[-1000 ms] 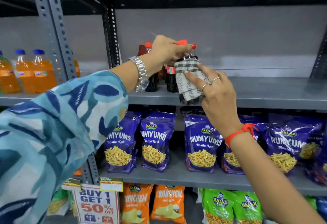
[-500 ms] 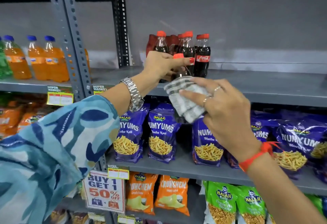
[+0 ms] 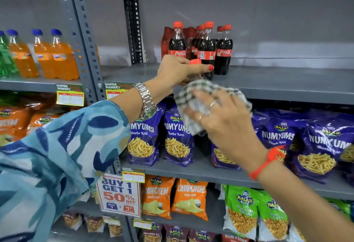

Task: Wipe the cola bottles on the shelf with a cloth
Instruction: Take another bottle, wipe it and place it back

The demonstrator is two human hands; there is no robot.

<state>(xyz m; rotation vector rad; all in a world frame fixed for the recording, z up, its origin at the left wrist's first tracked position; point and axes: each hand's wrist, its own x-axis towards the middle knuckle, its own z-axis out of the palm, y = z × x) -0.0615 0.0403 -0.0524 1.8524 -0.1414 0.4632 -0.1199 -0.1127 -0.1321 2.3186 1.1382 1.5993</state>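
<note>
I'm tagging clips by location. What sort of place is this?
Most likely a supermarket aisle. Grey metal shelving holds rows of Coca-Cola bottles and Numyums snack bags, shelf-edge price tags read "Super Market", and a sign offers "Buy 1 Get 1, 50% off".
</note>
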